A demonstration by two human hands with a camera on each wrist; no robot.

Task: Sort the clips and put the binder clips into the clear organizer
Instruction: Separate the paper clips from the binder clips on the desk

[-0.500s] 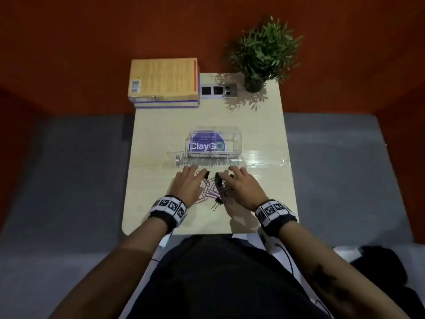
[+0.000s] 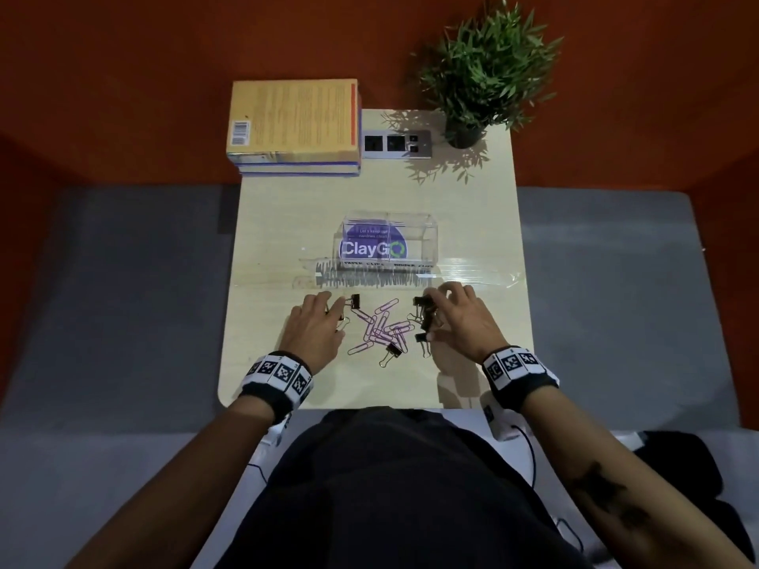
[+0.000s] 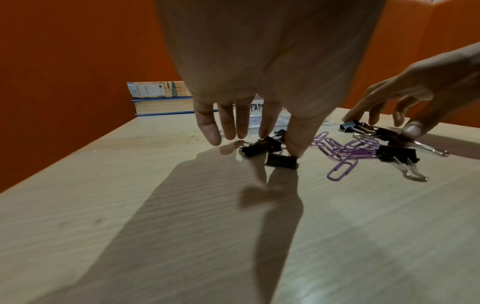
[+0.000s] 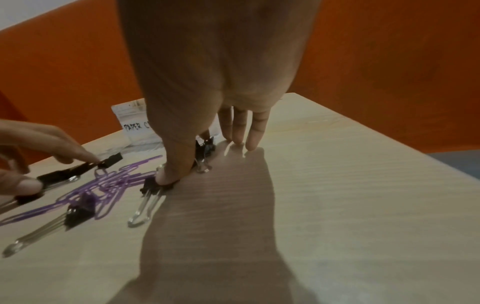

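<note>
Hands apart now; left hand, right hand flat-fingered, pressing black binder clips; purple paper clips between.

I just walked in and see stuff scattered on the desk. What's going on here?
A person is separating a mixed pile on the light wooden table. The left hand and right hand press straight fingers onto small black binder clips at either side, while the purple paper clips lie in the middle. One binder clip lies among them. The clear plastic organizer behind looks like it has no clips in it yet.
</note>
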